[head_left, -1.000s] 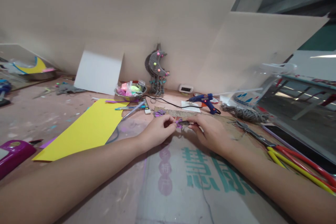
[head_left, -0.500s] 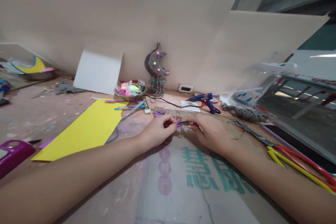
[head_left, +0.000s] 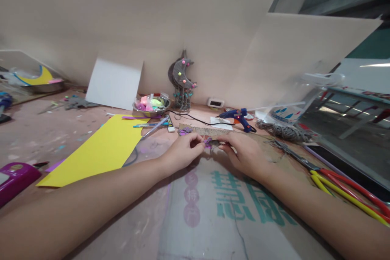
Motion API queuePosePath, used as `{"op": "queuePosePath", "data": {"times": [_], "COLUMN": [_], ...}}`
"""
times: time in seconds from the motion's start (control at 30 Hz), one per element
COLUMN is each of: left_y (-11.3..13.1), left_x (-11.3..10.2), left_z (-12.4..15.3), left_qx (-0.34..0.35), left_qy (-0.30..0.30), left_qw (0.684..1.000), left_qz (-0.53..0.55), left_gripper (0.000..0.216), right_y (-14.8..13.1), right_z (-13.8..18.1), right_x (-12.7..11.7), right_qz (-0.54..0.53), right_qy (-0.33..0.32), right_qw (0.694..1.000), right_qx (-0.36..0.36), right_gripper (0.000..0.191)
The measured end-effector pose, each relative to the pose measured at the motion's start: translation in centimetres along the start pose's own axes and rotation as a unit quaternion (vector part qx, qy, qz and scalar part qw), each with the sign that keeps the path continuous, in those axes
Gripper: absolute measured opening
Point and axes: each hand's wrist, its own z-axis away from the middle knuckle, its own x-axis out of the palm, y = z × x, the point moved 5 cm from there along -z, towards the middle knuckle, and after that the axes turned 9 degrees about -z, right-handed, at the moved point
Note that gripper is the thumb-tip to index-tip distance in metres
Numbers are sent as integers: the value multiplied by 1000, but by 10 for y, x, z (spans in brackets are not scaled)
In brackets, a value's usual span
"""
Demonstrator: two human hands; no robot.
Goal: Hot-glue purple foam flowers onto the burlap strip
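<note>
Above the printed cardboard sheet point(head_left: 179, 227), both hands meet with their fingertips a short gap apart. My left hand point(head_left: 183, 150) is closed in a pinch on a small purple piece point(head_left: 207, 142). From the other side, my right hand point(head_left: 245, 154) pinches a narrow dark grey piece point(head_left: 215, 143) that touches the purple one; its exact kind is too small to make out. Thin grey strands hang below the fingers. Just beyond the left hand lies another purple and grey piece point(head_left: 185, 131).
Behind are a glue gun point(head_left: 239, 118), a bowl of coloured clay point(head_left: 150, 105) and a grey moon ornament point(head_left: 182, 74). Yellow card point(head_left: 100, 150) lies left. Scissors point(head_left: 313, 166), a phone point(head_left: 350, 170) and grey yarn point(head_left: 283, 131) are at right.
Both hands stay almost in place, still pinching. The purple piece and the dark grey piece have turned very slightly between the fingers.
</note>
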Motion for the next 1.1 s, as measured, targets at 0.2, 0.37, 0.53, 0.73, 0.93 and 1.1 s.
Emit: {"op": "queuePosePath", "data": {"times": [0.2,0.37,0.53,0.73,0.93,1.1], "left_y": [2,4,6,0,-1,2], "left_x": [-1,0,0,3,3,1], "left_z": [1,2,1,0,0,0], "left_qx": [18,34,52,17,9,32], "left_qy": [5,-3,1,-10,-15,-1], "left_qw": [1000,999,999,1000,1000,999], "left_qz": [-12,-10,-16,17,17,-9], "left_gripper": [13,14,13,14,14,14], "right_y": [0,0,3,5,3,3], "right_z": [0,-1,-1,1,1,1], "right_x": [1,0,1,2,0,2], "right_qz": [3,-5,-21,-36,-41,-25], "right_qy": [-5,-3,-12,-4,9,-8], "right_qw": [1000,1000,1000,999,999,1000], "right_qx": [4,-3,2,5,-1,3], "right_gripper": [22,22,22,22,21,23]}}
